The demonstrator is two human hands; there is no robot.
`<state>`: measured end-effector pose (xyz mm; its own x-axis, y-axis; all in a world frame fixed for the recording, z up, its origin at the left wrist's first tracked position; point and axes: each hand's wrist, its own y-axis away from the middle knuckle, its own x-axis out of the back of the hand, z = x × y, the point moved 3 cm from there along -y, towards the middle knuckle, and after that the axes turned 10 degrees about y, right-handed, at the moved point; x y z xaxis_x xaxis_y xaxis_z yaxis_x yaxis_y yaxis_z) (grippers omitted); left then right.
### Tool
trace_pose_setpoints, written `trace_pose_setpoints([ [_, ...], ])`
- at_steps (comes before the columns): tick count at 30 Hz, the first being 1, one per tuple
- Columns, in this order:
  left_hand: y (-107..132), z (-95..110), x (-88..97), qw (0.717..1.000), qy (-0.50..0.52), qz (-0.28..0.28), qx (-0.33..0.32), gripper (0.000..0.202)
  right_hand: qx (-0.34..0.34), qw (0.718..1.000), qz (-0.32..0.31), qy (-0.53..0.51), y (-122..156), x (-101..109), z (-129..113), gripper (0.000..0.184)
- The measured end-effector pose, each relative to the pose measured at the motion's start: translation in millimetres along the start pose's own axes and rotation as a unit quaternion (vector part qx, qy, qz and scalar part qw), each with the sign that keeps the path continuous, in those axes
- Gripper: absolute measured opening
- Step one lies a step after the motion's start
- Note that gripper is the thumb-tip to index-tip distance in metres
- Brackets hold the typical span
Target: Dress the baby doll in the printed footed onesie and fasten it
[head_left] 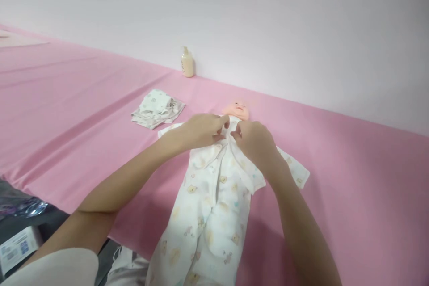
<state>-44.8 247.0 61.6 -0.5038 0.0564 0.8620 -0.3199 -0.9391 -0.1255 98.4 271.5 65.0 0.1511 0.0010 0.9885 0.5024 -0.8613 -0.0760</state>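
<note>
Left hand [204, 130] and right hand [254, 140] each grip the romper [211, 201] pinched at the collar on the doll [236, 109]; cloth looks soft, light, limp; best held by its edges.

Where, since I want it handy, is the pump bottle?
Head view: the pump bottle stands upright left of centre, against the wall at the pink sheet's far edge, beyond the folded clothes.

I am seeing tan bear prints dotting the white cotton baby suit [214, 196], plain pink colouring the fabric sheet [83, 111], and cream tinting the plastic pump bottle [187, 63].
</note>
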Motion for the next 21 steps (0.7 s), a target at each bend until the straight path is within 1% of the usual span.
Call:
trace_pose_setpoints([
  [1,5.4,5.0,3.5,1.0,-0.026,-0.015,-0.002,0.017,0.013,0.998,-0.002,0.057,8.3,3.9,-8.3,0.019],
  [2,10.1,8.7,5.8,0.999,-0.026,-0.046,-0.004,0.018,0.034,0.994,-0.026,0.096,15.6,5.7,-15.4,0.02],
  [3,13.8,10.9,6.8,0.996,-0.01,-0.085,-0.009,0.02,0.057,0.989,-0.063,0.121,21.7,5.5,-20.6,0.02],
  [5,17.4,11.2,6.7,0.988,0.038,-0.151,-0.023,0.019,0.091,0.977,-0.121,0.151,28.6,2.7,-23.8,0.015],
  [7,15.7,7.1,4.8,0.982,0.073,-0.173,-0.033,0.015,0.112,0.973,-0.127,0.154,28.3,-0.6,-20.0,0.017],
  [10,8.6,-0.3,0.3,0.978,0.104,-0.177,-0.048,0.011,0.148,0.977,-0.114,0.1,22.1,-3.3,-10.3,0.025],
  [12,4.0,-4.6,-2.2,0.973,0.134,-0.182,-0.051,0.009,0.165,0.978,-0.121,0.036,18.4,-2.7,-5.5,0.028],
  [14,-0.1,-9.7,-4.5,0.963,0.184,-0.194,-0.038,0.008,0.159,0.978,-0.125,-0.047,15.4,-0.1,-3.0,0.027],
  [17,-6.3,-19.2,-10.6,0.93,0.292,-0.221,-0.004,0.011,0.119,0.973,-0.109,-0.167,11.5,3.2,-2.4,0.02],
  [19,-10.8,-25.6,-15.6,0.905,0.356,-0.233,0.015,0.014,0.096,0.968,-0.118,-0.198,9.5,1.6,-3.2,0.016],
  [21,-14.7,-30.9,-19.7,0.888,0.392,-0.237,0.029,0.015,0.092,0.965,-0.149,-0.197,8.6,-2.2,-4.8,0.014],
])
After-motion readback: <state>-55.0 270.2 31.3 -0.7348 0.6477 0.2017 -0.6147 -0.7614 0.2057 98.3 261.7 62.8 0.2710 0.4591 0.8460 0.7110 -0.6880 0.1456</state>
